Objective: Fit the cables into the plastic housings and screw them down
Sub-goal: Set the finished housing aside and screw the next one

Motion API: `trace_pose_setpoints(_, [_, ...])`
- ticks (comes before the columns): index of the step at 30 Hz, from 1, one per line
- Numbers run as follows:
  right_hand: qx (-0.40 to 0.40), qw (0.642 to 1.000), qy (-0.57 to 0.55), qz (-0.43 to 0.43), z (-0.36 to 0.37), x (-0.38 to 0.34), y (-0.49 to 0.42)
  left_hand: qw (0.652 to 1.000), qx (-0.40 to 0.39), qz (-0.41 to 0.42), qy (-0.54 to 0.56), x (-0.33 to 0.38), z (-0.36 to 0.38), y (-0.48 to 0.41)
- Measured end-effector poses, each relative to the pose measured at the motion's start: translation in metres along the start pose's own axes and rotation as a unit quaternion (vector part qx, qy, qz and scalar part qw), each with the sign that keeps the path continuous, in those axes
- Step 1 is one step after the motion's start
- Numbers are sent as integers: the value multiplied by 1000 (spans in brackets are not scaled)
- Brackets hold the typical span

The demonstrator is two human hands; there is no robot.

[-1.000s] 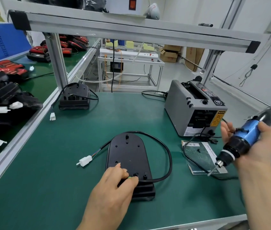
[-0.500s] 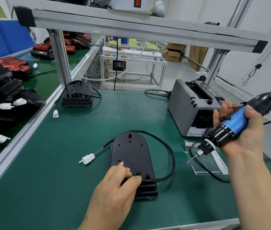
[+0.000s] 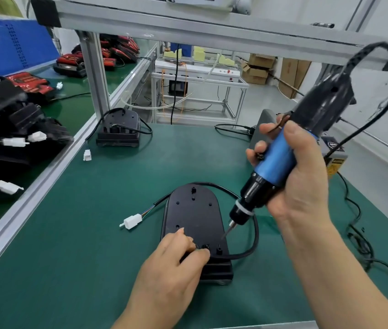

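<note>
Pinning the plastic housing (image 3: 193, 217) at its near end, the left hand (image 3: 171, 269) sat just below the middle of the frame. Its fingers (image 3: 183, 237) were curled over the black shell and its thumb tip lay beside a small raised post (image 3: 206, 246); whether a screw sat under those fingertips was too small to tell. The housing rested flat on the green surface (image 3: 81, 233) at bottom centre. Its cable (image 3: 255, 233) looped out round the right side and over the far end to a white connector (image 3: 132, 220) lying to its left. At the right of the frame, the right hand (image 3: 302, 181) was wrapped tightly round the blue barrel of an electric screwdriver (image 3: 276, 162). The bit (image 3: 227, 231) pointed down at the shell, near the post but not on it. The shell looked like light, rigid moulded plastic with a smooth skin, so it would probably skate or pivot on the mat under the driver's push unless held down. The stepped near end, where the left hand was, seemed the sensible place to grip: close to the post yet clear of the bit. The slim post might crack or strip if overdriven. The cable appeared springy enough to tug the housing round, and would be better handled by its jacket than by the fine coloured wires at the connector. A second housing (image 3: 119, 129) stood farther back, left of centre.
</note>
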State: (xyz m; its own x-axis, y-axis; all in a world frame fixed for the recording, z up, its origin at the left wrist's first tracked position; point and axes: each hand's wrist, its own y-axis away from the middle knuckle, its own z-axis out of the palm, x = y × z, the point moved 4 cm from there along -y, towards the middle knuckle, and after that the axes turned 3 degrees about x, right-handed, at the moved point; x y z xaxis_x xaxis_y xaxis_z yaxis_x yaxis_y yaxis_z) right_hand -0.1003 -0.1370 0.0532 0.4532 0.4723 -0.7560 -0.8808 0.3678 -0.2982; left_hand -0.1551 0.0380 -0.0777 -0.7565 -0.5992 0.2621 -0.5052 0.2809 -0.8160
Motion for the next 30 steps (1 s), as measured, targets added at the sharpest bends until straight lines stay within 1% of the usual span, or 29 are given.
trace_pose_setpoints(3, [-18,1000,25,0,11,6,6,1000,-5,-5,-2,0,1,0])
trace_pose_setpoints(9, [-22,999,46,-15,19,10,11,1000,-8,-9,-3,0,0,0])
trace_pose_setpoints(14, [-20,998,57,-10,20,11,12,1000,-12,-15,-3,1,0,-1])
trace_pose_setpoints(19, [-17,998,53,-15,21,11,14,1000,-16,-22,-12,1,-1,-1])
trace_pose_setpoints(30, [-58,997,57,-15,28,15,16,998,-36,-32,-37,2,-2,-3])
